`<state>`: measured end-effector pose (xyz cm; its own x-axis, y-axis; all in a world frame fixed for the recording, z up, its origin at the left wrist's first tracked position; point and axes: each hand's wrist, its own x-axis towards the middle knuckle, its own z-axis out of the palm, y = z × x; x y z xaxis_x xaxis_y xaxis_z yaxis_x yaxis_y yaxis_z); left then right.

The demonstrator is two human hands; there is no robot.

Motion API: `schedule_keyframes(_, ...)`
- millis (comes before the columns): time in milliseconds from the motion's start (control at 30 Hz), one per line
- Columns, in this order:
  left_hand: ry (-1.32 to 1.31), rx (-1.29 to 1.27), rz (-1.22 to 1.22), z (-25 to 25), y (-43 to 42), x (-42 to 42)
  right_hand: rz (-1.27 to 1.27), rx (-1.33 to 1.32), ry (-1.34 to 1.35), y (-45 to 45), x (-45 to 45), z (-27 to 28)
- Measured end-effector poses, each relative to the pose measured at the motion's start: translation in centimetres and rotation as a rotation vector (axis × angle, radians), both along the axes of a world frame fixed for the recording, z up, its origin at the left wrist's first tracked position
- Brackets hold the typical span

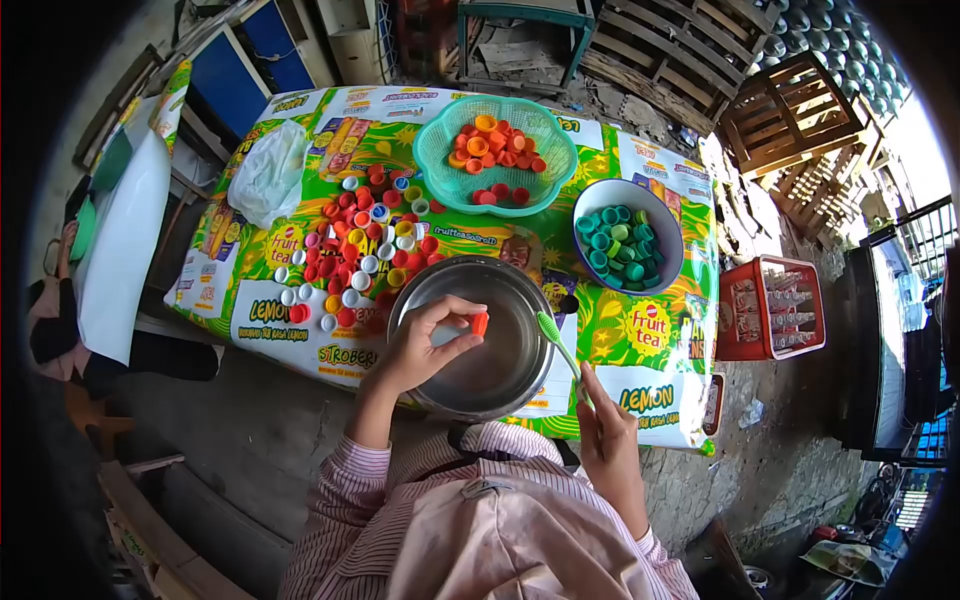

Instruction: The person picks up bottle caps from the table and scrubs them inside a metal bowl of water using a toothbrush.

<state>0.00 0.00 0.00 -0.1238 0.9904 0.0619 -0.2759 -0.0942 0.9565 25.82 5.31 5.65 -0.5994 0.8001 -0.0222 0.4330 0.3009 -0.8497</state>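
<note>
Between the thumb and fingers of my left hand (425,345) is a red-orange bottle cap (480,324), held over a metal basin (480,402). My right hand (607,428) grips a green toothbrush (562,345), its head at the basin's right rim. Some liquid seems to lie in the basin. A loose pile of red, white, yellow and blue bottle caps (360,250) spreads beyond my left hand. Farther back, a green plastic basket (440,165) holds orange and red caps. To the right, a bowl (590,275) with a blue-purple inside contains green and teal caps.
A printed plastic cover (600,350) lies over the table. A crumpled clear plastic bag (270,175) sits at its left. On the floor at right stands a red crate (765,308) of bottles. Wooden pallets (675,55) lean behind. Another person's arm (68,245) shows at far left.
</note>
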Motion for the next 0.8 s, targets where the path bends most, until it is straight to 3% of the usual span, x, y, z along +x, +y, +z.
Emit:
schedule_keyframes(67, 0.865, -0.236, 0.081, -2.4, 0.7, -0.4, -0.024, 0.032, -0.042, 0.0, 0.1, -0.4)
schedule_keyframes(100, 0.872, -0.223, 0.088, -4.2, 1.4, -0.4, -0.025, 0.045, -0.034, 0.5, 0.2, -1.0)
schedule_keyframes(167, 1.316, -0.161, 0.123, -7.2, 1.4, -0.7, -0.028, 0.063, -0.029, 0.5, 0.2, -1.3)
schedule_keyframes(367, 1.368, -0.133, 0.002, -8.2, 1.5, 0.4, -0.041, 0.069, -0.025, 0.3, 0.4, -1.3)
schedule_keyframes(433, 1.425, -0.166, 0.205, -7.8, 1.8, -0.2, -0.05, 0.066, -0.046, 0.2, 0.5, -1.4)
schedule_keyframes(567, 1.445, -0.123, 0.155, -7.0, 1.8, 0.6, -0.027, 0.102, -0.025, 0.2, 0.5, -1.7)
schedule_keyframes(633, 1.486, -0.133, 0.241, -7.3, 1.8, 0.5, -0.03, 0.101, -0.012, 0.2, 0.5, -1.9)
schedule_keyframes(700, 1.407, -0.044, 0.08, -7.4, 1.7, 1.3, -0.03, 0.102, 0.0, 0.2, 0.3, -2.1)
schedule_keyframes(800, 1.475, -0.114, 0.193, -6.3, 1.7, 0.6, -0.003, 0.126, 0.011, 0.4, 0.1, -2.1)
